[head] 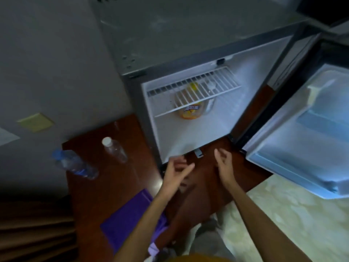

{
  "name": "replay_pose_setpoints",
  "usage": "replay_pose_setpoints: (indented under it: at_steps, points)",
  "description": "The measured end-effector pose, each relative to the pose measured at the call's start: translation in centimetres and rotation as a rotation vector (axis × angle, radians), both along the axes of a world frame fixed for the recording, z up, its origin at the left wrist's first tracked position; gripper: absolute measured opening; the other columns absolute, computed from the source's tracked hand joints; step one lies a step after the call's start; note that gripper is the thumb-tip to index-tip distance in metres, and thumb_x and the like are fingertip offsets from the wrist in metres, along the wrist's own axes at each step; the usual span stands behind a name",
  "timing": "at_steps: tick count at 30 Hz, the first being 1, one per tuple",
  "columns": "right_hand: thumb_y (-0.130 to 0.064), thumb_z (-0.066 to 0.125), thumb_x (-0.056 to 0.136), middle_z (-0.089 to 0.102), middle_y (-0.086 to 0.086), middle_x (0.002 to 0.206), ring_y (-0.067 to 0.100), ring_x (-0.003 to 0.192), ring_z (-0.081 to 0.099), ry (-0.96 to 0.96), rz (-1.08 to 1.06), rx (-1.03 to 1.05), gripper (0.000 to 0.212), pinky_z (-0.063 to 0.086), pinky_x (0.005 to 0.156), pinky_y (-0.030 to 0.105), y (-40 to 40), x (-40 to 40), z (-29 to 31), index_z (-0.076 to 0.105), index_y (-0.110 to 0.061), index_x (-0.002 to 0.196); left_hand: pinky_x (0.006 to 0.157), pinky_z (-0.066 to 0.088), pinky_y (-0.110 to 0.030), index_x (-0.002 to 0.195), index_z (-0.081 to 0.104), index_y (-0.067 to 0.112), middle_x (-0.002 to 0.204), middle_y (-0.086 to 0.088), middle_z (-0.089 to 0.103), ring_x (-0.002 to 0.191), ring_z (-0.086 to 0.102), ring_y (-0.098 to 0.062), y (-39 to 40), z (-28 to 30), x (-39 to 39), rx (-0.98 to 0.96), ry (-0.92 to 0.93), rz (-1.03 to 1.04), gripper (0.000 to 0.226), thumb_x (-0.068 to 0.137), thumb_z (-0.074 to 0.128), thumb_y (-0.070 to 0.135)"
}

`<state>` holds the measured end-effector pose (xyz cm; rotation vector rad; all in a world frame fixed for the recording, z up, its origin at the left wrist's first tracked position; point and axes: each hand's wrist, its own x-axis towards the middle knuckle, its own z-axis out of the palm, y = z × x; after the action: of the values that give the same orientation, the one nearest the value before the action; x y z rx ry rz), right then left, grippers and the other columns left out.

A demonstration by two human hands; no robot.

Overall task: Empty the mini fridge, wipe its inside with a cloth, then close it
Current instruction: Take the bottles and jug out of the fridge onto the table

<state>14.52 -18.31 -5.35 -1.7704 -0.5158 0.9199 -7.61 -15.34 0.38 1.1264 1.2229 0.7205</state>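
Observation:
The mini fridge (245,87) stands open on a dark wooden cabinet, its door (309,140) swung out to the right. Under the white wire shelf (196,89) sits an orange juice bottle (190,108), with a clear bottle (210,91) beside it, partly hidden by the shelf. My left hand (176,171) and my right hand (224,163) hover in front of the fridge's lower edge, fingers apart, both holding nothing. A purple cloth (128,214) lies on the wood near my left forearm.
Two water bottles stand on the wooden top (105,186) left of the fridge: a clear one with a white cap (114,150) and a blue-capped one (74,164). Pale tiled floor (292,214) lies at the right. A grey wall is on the left.

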Motion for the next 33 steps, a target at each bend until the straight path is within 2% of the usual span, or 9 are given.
replay_pose_setpoints:
  at_steps: [4, 9, 14, 17, 20, 22, 26, 30, 33]
  points:
    - [-0.032, 0.066, 0.104, 0.052, 0.01, 0.148, 0.022, 0.137, 0.053, -0.053, 0.121, 0.087, 0.059, 0.041, 0.117, 0.035, 7.7, 6.4, 4.5, 0.042, -0.007, 0.152, 0.081, 0.058, -0.022, 0.128, 0.051, 0.01, 0.121, 0.001, 0.058, 0.105, 0.062, -0.011, 8.9, 3.0, 7.7, 0.177, 0.053, 0.122, 0.069, 0.076, 0.095, -0.004]
    - [-0.03, 0.076, 0.098, 0.055, 0.012, 0.14, 0.02, 0.129, 0.055, -0.127, 0.318, 0.124, 0.066, 0.044, 0.106, 0.013, 15.8, 8.7, 6.5, 0.047, 0.005, 0.146, 0.101, 0.065, -0.044, 0.129, 0.062, 0.013, 0.122, 0.011, 0.076, 0.106, 0.073, 0.009, 19.1, 3.6, 11.7, 0.217, 0.062, 0.209, 0.069, 0.072, 0.101, 0.005]
    - [-0.029, 0.071, 0.102, 0.038, 0.009, 0.16, 0.018, 0.148, 0.037, -0.077, 0.379, 0.196, 0.076, 0.035, 0.116, 0.014, 20.5, 7.8, 6.4, 0.029, -0.006, 0.161, 0.114, 0.056, -0.047, 0.118, 0.069, 0.064, 0.123, 0.028, 0.076, 0.119, 0.07, 0.006, 22.3, 3.5, 12.7, 0.202, 0.145, 0.211, 0.081, 0.049, 0.106, 0.041]
    - [-0.056, 0.065, 0.095, 0.032, 0.011, 0.169, 0.028, 0.155, 0.033, -0.077, 0.367, 0.201, 0.092, 0.029, 0.127, 0.041, 22.8, 6.7, 5.6, 0.025, -0.012, 0.166, 0.11, 0.06, -0.055, 0.117, 0.074, 0.039, 0.132, -0.008, 0.078, 0.128, 0.073, -0.027, 23.3, 0.9, 12.4, 0.205, 0.156, 0.216, 0.06, 0.069, 0.104, 0.018]
    - [-0.079, 0.051, 0.09, 0.038, 0.004, 0.17, 0.027, 0.156, 0.036, -0.085, 0.358, 0.216, 0.094, 0.03, 0.127, 0.057, 25.2, 6.9, 2.3, 0.035, -0.023, 0.164, 0.094, 0.068, -0.033, 0.104, 0.075, 0.03, 0.102, 0.007, 0.083, 0.097, 0.079, -0.003, 24.8, -2.8, 11.0, 0.187, 0.179, 0.209, 0.049, 0.085, 0.085, -0.014]
    - [-0.092, 0.048, 0.083, 0.043, 0.003, 0.167, 0.028, 0.155, 0.038, -0.075, 0.338, 0.215, 0.103, 0.031, 0.127, 0.059, 25.0, 6.7, 3.1, 0.039, -0.027, 0.163, 0.102, 0.065, -0.05, 0.116, 0.078, 0.009, 0.114, -0.018, 0.08, 0.11, 0.08, -0.024, 25.4, -4.2, 10.4, 0.103, 0.227, 0.185, 0.034, 0.086, 0.089, 0.0]
    - [-0.099, 0.051, 0.067, 0.022, 0.009, 0.175, 0.036, 0.161, 0.02, -0.086, 0.353, 0.08, 0.122, 0.016, 0.13, 0.06, 24.5, 6.4, 4.0, 0.027, -0.033, 0.166, 0.117, 0.055, -0.05, 0.15, 0.062, 0.018, 0.149, -0.009, 0.069, 0.139, 0.066, -0.028, 23.8, -2.1, 9.6, -0.026, 0.289, 0.201, 0.101, 0.063, 0.104, 0.049]
    - [-0.093, 0.072, 0.062, 0.05, 0.005, 0.159, 0.03, 0.148, 0.045, -0.011, 0.409, 0.068, 0.111, 0.036, 0.124, 0.058, 26.4, 6.6, 2.2, 0.049, -0.034, 0.153, 0.114, 0.057, -0.044, 0.15, 0.055, 0.0, 0.145, -0.021, 0.069, 0.121, 0.073, -0.019, 20.9, 1.9, 9.7, 0.055, 0.224, 0.204, 0.084, 0.077, 0.098, 0.005]
    - [-0.041, 0.087, 0.085, 0.065, 0.0, 0.132, 0.021, 0.123, 0.062, -0.017, 0.5, 0.124, 0.061, 0.053, 0.11, 0.039, 27.3, 5.7, 3.8, 0.062, -0.018, 0.135, 0.115, 0.057, -0.044, 0.141, 0.065, -0.004, 0.142, -0.023, 0.071, 0.116, 0.075, -0.017, 20.3, 2.2, 8.8, 0.012, 0.158, 0.297, 0.061, 0.086, 0.091, 0.004]
